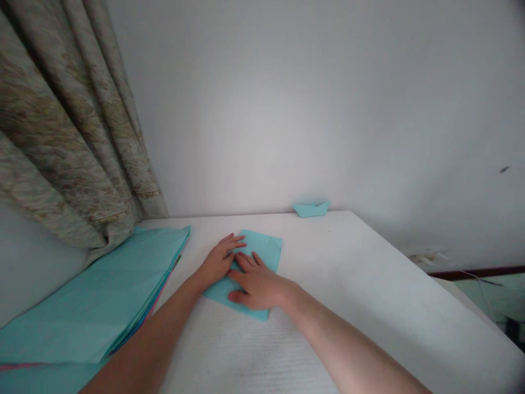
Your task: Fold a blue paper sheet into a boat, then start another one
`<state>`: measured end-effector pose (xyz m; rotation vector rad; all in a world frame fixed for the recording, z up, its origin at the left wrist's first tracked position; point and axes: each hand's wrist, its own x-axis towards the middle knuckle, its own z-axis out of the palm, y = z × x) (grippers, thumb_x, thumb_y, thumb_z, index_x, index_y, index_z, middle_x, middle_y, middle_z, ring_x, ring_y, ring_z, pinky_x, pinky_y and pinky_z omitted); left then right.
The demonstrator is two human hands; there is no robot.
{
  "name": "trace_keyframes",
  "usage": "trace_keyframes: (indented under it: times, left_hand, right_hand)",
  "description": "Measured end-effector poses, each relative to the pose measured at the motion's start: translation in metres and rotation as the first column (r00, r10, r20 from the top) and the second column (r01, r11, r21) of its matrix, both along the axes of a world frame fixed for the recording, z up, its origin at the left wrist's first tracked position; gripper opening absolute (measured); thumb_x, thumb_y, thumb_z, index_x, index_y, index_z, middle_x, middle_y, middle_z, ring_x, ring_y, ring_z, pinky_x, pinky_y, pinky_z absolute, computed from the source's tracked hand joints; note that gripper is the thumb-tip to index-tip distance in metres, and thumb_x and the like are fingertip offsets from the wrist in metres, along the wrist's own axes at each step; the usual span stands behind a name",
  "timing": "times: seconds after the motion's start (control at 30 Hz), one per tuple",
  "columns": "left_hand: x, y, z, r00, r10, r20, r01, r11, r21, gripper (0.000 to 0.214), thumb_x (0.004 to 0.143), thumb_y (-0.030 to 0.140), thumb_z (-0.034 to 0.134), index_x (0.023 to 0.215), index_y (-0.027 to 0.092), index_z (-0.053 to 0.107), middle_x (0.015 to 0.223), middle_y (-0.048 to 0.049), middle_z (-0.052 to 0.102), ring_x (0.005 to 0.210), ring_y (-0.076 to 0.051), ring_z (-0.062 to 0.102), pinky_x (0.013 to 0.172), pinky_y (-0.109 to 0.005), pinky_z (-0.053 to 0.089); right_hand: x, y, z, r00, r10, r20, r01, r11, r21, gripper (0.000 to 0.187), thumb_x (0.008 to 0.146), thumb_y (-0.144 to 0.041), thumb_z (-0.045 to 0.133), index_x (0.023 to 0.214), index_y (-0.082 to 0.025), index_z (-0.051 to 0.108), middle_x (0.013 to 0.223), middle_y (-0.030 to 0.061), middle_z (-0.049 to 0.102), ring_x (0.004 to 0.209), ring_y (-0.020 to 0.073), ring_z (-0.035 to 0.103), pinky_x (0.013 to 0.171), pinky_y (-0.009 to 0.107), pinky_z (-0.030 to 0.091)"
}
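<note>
A folded light-blue sheet of paper (264, 249) lies flat on the white table (361, 284). My left hand (219, 261) rests on its left part, fingers stretched out flat and pointing right. My right hand (256, 284) lies on the sheet's near part, fingers flat and pointing toward the left hand, the fingertips of both nearly touching. Both hands press the paper down and hold nothing. A small folded blue paper boat (310, 208) stands at the table's far edge by the wall.
A stack of light-blue paper sheets (94, 306), with pink and dark edges showing beneath, lies at the left of the table. A patterned curtain (69, 142) hangs at the left. The white wall (311, 98) runs behind the table. The table's right edge drops off toward the floor.
</note>
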<state>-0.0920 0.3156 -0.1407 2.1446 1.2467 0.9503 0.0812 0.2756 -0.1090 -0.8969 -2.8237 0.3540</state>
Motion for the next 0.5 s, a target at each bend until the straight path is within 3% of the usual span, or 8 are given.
trace_keyframes:
  times: [0.17,0.3,0.37,0.5]
  left_hand:
    - [-0.001,-0.002,-0.008,0.950,-0.044,-0.309,0.035,0.999,-0.036,0.048,0.089,0.022,0.026,0.133,0.015,0.043,0.143,-0.0045,0.037,0.137,-0.020,0.018,0.112,-0.044,0.016]
    - [0.000,-0.008,-0.006,0.862,-0.065,-0.503,0.038,0.997,-0.064,0.056,0.093,0.040,0.020,0.143,0.015,0.021,0.149,-0.0064,0.024,0.138,-0.020,0.014,0.111,-0.046,0.011]
    - [0.000,-0.012,-0.002,0.817,-0.078,-0.571,0.048,0.997,-0.068,0.060,0.092,0.048,0.019,0.144,0.018,0.019,0.150,-0.0053,0.017,0.139,-0.021,0.010,0.110,-0.048,0.010]
    - [0.001,-0.015,0.004,0.788,-0.100,-0.607,0.056,0.994,-0.091,0.062,0.091,0.055,0.014,0.144,0.024,0.017,0.151,-0.0019,0.012,0.139,-0.023,0.006,0.109,-0.053,0.008]
  right_hand:
    - [-0.002,-0.004,-0.006,0.993,-0.099,0.058,0.101,0.995,-0.026,0.065,0.088,-0.057,0.032,0.137,-0.014,0.036,0.149,0.0190,0.016,0.138,0.0316,0.006,0.108,0.054,0.008]
    - [0.005,0.001,-0.014,0.974,-0.218,0.058,0.219,0.976,-0.017,0.073,0.088,-0.062,0.021,0.142,-0.012,0.025,0.150,0.0162,0.014,0.138,0.0308,0.007,0.109,0.053,0.007]
    - [0.012,0.009,-0.018,0.941,-0.333,0.063,0.334,0.943,-0.001,0.079,0.087,-0.062,0.018,0.143,-0.007,0.020,0.149,0.0175,0.014,0.138,0.0306,0.008,0.109,0.051,0.007]
    - [0.026,0.027,-0.020,0.814,-0.572,0.100,0.572,0.820,0.032,0.080,0.088,-0.060,0.017,0.142,-0.001,0.020,0.149,0.0199,0.013,0.137,0.0329,0.007,0.109,0.050,0.007]
